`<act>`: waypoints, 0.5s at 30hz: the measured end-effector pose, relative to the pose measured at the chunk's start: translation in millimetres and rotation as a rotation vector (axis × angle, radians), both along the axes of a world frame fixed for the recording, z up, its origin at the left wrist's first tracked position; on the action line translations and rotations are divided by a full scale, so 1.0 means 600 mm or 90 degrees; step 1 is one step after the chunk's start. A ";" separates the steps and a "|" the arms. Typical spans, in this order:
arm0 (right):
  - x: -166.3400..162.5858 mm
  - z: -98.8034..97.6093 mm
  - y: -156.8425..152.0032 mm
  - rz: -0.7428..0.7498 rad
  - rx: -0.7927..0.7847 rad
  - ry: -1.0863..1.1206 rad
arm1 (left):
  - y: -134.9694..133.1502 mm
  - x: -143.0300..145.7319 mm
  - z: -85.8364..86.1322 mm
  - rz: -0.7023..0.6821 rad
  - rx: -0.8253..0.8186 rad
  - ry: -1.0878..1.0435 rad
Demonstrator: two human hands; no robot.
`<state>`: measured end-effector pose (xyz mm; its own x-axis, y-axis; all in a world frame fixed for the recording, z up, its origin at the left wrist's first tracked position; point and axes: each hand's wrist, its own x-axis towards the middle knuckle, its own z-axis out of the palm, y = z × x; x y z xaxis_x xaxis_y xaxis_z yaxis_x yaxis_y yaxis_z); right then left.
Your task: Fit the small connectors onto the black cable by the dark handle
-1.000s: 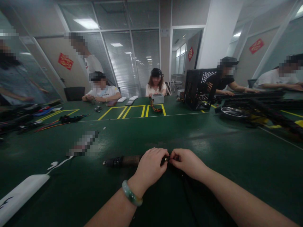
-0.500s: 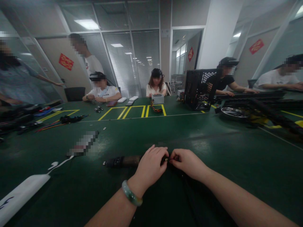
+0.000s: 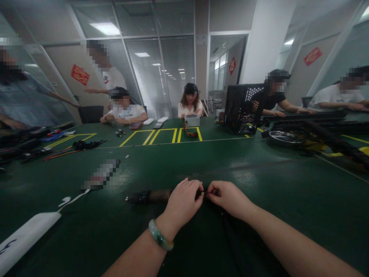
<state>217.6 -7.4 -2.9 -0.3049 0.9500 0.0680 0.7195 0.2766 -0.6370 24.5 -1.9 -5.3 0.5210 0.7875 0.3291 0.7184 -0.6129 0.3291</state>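
Observation:
A dark cylindrical tool (image 3: pixel 148 197) with a brownish body lies across the green table (image 3: pixel 184 161) in front of me. My left hand (image 3: pixel 184 202), with a pale green bangle on the wrist, is wrapped over the tool's right end. My right hand (image 3: pixel 226 197) pinches a small connector at that same end, fingertips nearly touching the left hand's. Black cables (image 3: pixel 227 234) trail from there toward me between my forearms.
A white case (image 3: pixel 25 236) and white earphones (image 3: pixel 65 201) lie at the near left. Coloured wires (image 3: pixel 72 148) sit at the far left, a black crate (image 3: pixel 242 109) and a metal dish (image 3: pixel 284 136) at the far right. Several people sit or stand round the table.
My hands stay on the tool's end with only slight finger movement. A standing person at the far left has shifted and stretched an arm out.

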 end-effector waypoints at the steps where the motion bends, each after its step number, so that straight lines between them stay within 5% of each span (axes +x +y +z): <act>1: 0.000 0.000 0.000 0.000 0.002 0.002 | 0.000 0.000 0.000 0.001 -0.004 0.002; 15: -0.004 -0.001 -0.001 -0.006 -0.020 0.045 | 0.001 0.000 0.005 0.008 -0.044 0.018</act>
<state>215.1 -8.2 -3.2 -0.2911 0.9549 0.0587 0.6749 0.2485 -0.6948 24.7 -1.3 -2.2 0.5196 0.8145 0.2580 0.7357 -0.5800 0.3497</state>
